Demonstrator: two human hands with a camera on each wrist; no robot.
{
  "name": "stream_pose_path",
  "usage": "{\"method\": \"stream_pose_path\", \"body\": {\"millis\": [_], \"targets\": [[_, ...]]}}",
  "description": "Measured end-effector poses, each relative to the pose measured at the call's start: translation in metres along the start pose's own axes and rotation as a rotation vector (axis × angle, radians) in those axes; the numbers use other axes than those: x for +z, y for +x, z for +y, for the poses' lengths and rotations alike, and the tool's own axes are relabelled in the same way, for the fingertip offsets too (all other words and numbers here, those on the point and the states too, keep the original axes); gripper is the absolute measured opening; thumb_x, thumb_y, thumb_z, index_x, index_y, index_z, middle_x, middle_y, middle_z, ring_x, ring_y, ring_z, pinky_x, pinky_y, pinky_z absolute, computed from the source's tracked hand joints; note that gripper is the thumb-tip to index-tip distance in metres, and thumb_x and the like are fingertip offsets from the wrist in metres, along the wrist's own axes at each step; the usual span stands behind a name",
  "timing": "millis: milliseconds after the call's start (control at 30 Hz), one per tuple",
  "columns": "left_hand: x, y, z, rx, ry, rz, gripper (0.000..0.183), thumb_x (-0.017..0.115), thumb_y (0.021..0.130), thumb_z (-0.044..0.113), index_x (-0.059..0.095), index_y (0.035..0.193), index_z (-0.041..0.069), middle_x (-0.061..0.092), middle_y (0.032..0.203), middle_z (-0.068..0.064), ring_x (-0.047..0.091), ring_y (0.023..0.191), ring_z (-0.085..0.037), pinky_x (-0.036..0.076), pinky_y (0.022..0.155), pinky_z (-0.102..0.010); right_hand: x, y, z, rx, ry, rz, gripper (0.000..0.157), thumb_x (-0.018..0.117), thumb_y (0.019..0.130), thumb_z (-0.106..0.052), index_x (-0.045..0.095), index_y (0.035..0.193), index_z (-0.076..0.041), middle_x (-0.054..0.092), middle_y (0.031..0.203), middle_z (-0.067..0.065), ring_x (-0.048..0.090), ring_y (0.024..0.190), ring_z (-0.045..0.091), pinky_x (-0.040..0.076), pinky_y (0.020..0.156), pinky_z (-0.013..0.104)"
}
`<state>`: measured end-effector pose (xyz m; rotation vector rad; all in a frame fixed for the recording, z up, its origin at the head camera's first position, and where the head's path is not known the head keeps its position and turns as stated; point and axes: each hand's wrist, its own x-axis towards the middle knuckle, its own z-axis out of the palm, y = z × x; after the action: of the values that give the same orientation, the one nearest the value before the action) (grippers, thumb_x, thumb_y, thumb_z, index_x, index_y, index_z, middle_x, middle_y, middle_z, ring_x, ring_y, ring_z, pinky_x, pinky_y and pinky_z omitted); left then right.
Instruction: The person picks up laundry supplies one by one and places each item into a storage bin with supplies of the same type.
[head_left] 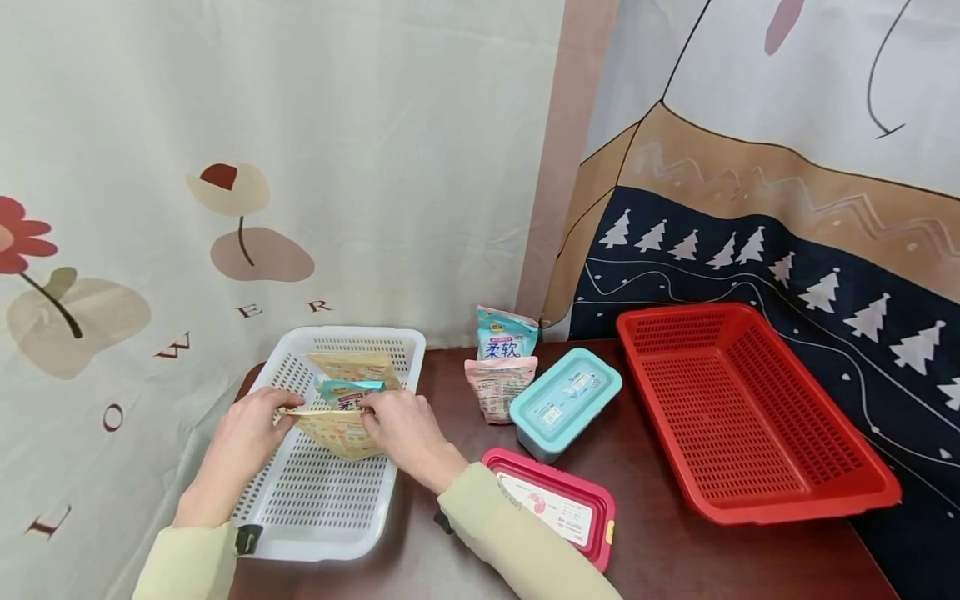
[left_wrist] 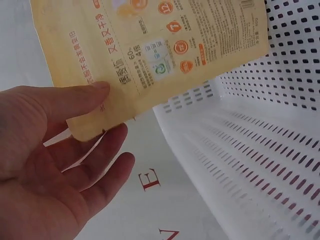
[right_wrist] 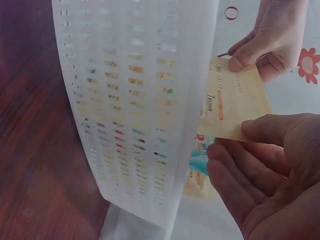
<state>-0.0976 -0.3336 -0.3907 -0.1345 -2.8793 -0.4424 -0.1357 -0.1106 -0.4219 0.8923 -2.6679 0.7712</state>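
Nearest the camera is the right pale-yellow sleeve (head_left: 525, 537), passing over the red-lidded box (head_left: 577, 507); whether it touches the lid I cannot tell. Ahead of it, the hands are apart: the left hand (head_left: 247, 429) and right hand (head_left: 408, 429) each pinch a side of the yellow pouch (head_left: 337, 433), thumb on one face and fingers behind. That pouch is over the far half of the white basket (head_left: 315, 517); whether its base rests on the basket floor is unclear.

The grip looks light and near the edges, so releasing one side first would likely swing the pouch round or fold it. At twelve o'clock from it, just behind, stand a teal pouch (head_left: 347, 389) and a tan pouch (head_left: 360, 365); a backward push could tip both.

Between two and three o'clock on the worktop (head_left: 637, 475) are another teal pouch (head_left: 507, 333) and a pink pouch (head_left: 501, 387), then the teal-lidded box (head_left: 566, 400). The red-lidded box lies between three and four, where a sweeping right elbow might shove it. The red basket (head_left: 705, 417) sits farthest, at three, well out of the way.
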Motion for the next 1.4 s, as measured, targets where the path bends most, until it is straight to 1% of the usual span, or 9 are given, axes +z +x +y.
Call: {"method": "stream_pose_path", "body": {"millis": [167, 300, 433, 600, 833, 1133, 1200, 1267, 1400], "targets": [[0.002, -0.007, 0.009, 0.028, -0.034, 0.03, 0.038, 0.081, 0.079, -0.006, 0.07, 0.116, -0.006, 0.066, 0.115, -0.03, 0.061, 0.106, -0.05, 0.047, 0.085, -0.066, -0.005, -0.01, 0.0, 0.018, 0.03, 0.019, 0.027, 0.072, 0.097, -0.024, 0.077, 0.123, -0.02, 0.075, 0.116, -0.006, 0.072, 0.095, 0.009, 0.054, 0.065, 0.024], [0.002, -0.012, 0.016, 0.075, -0.038, 0.082, 0.048, 0.085, 0.075, -0.006, 0.068, 0.119, -0.006, 0.065, 0.115, -0.031, 0.061, 0.105, -0.05, 0.048, 0.086, -0.066, -0.012, -0.017, 0.0, 0.038, 0.074, 0.014, 0.033, 0.072, 0.098, -0.028, 0.072, 0.13, -0.021, 0.072, 0.125, -0.005, 0.071, 0.102, 0.01, 0.055, 0.067, 0.023], [0.001, -0.015, 0.022, 0.082, -0.044, 0.097, 0.053, 0.088, 0.074, -0.005, 0.067, 0.123, -0.005, 0.063, 0.117, -0.032, 0.06, 0.105, -0.051, 0.048, 0.086, -0.066, -0.018, -0.024, 0.0, 0.039, 0.109, 0.007, 0.037, 0.07, 0.099, -0.032, 0.069, 0.135, -0.021, 0.069, 0.132, -0.006, 0.068, 0.113, 0.01, 0.058, 0.077, 0.026], [-0.001, -0.016, 0.029, 0.1, -0.082, 0.104, 0.057, 0.088, 0.074, -0.002, 0.064, 0.126, -0.005, 0.061, 0.122, -0.033, 0.059, 0.109, -0.052, 0.047, 0.087, -0.067, -0.028, -0.035, 0.005, 0.042, 0.137, 0.036, 0.039, 0.07, 0.099, -0.035, 0.069, 0.134, -0.019, 0.068, 0.133, -0.005, 0.065, 0.119, 0.011, 0.057, 0.089, 0.031], [-0.003, -0.021, 0.042, 0.172, -0.169, 0.152, 0.061, 0.089, 0.074, 0.001, 0.064, 0.129, -0.002, 0.06, 0.127, -0.026, 0.057, 0.115, -0.048, 0.046, 0.09, -0.066, -0.049, -0.052, 0.014, 0.086, 0.207, 0.08, 0.039, 0.068, 0.098, -0.034, 0.069, 0.133, -0.017, 0.066, 0.135, -0.004, 0.062, 0.123, 0.012, 0.055, 0.096, 0.033], [-0.001, -0.021, 0.072, 0.227, -0.248, 0.234, 0.057, 0.085, 0.077, -0.002, 0.065, 0.13, 0.001, 0.062, 0.13, -0.018, 0.057, 0.121, -0.041, 0.046, 0.093, -0.061, -0.081, -0.075, 0.03, 0.207, 0.399, 0.171, 0.042, 0.067, 0.1, -0.033, 0.066, 0.138, -0.017, 0.062, 0.143, -0.003, 0.055, 0.135, 0.014, 0.048, 0.108, 0.043], [0.002, -0.02, 0.079, 0.234, -0.265, 0.257, 0.055, 0.084, 0.078, -0.002, 0.066, 0.13, 0.001, 0.064, 0.13, -0.016, 0.059, 0.12, -0.039, 0.049, 0.095, -0.054, -0.088, -0.08, 0.034, 0.23, 0.433, 0.19, 0.043, 0.068, 0.1, -0.033, 0.065, 0.139, -0.017, 0.06, 0.145, -0.004, 0.053, 0.137, 0.014, 0.048, 0.108, 0.044], [0.006, -0.019, 0.087, 0.237, -0.29, 0.283, 0.053, 0.084, 0.079, -0.001, 0.067, 0.129, 0.002, 0.065, 0.13, -0.015, 0.061, 0.118, -0.037, 0.048, 0.1, -0.041, -0.094, -0.084, 0.038, 0.242, 0.458, 0.209, 0.043, 0.069, 0.099, -0.032, 0.065, 0.14, -0.017, 0.059, 0.147, -0.005, 0.053, 0.136, 0.013, 0.05, 0.107, 0.044], [0.015, -0.016, 0.103, 0.236, -0.361, 0.319, 0.049, 0.083, 0.081, -0.001, 0.068, 0.128, 0.003, 0.067, 0.13, -0.012, 0.063, 0.116, -0.032, 0.038, 0.103, -0.017, -0.104, -0.094, 0.049, 0.256, 0.465, 0.238, 0.045, 0.069, 0.1, -0.032, 0.062, 0.143, -0.023, 0.058, 0.148, -0.005, 0.054, 0.135, 0.012, 0.051, 0.105, 0.045]]}}
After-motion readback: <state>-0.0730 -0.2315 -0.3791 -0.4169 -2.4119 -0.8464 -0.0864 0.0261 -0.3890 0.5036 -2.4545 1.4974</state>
